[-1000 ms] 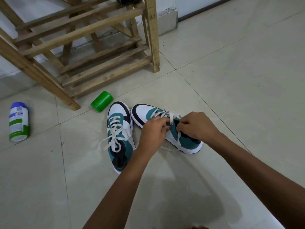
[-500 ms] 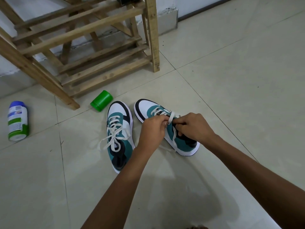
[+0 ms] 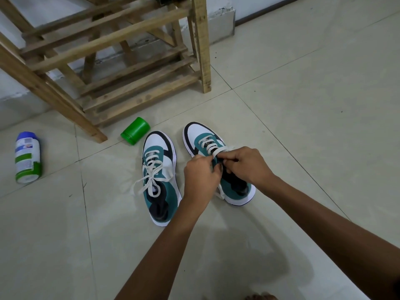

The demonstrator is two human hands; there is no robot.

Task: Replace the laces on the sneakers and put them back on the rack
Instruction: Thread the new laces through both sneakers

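Two teal, white and black sneakers stand side by side on the tiled floor. The left sneaker (image 3: 160,176) has cream laces tied in a bow, with loops spread to both sides. Over the tongue of the right sneaker (image 3: 201,137) both my hands meet. My left hand (image 3: 202,174) pinches the cream lace (image 3: 210,146) with curled fingers. My right hand (image 3: 246,164) pinches the same lace close beside it. A lace end hangs down the shoe's side near the heel. The wooden rack (image 3: 121,68) stands just behind the shoes.
A green cylindrical lid (image 3: 135,131) lies on its side between the rack's foot and the left sneaker. A white, blue and green bottle (image 3: 27,158) lies on the floor at the far left. Bare toes show at the bottom edge.
My hands have drawn closer together over the right sneaker's tongue, working the lace. The right sneaker has shifted slightly. The left sneaker, lid and bottle stay put.
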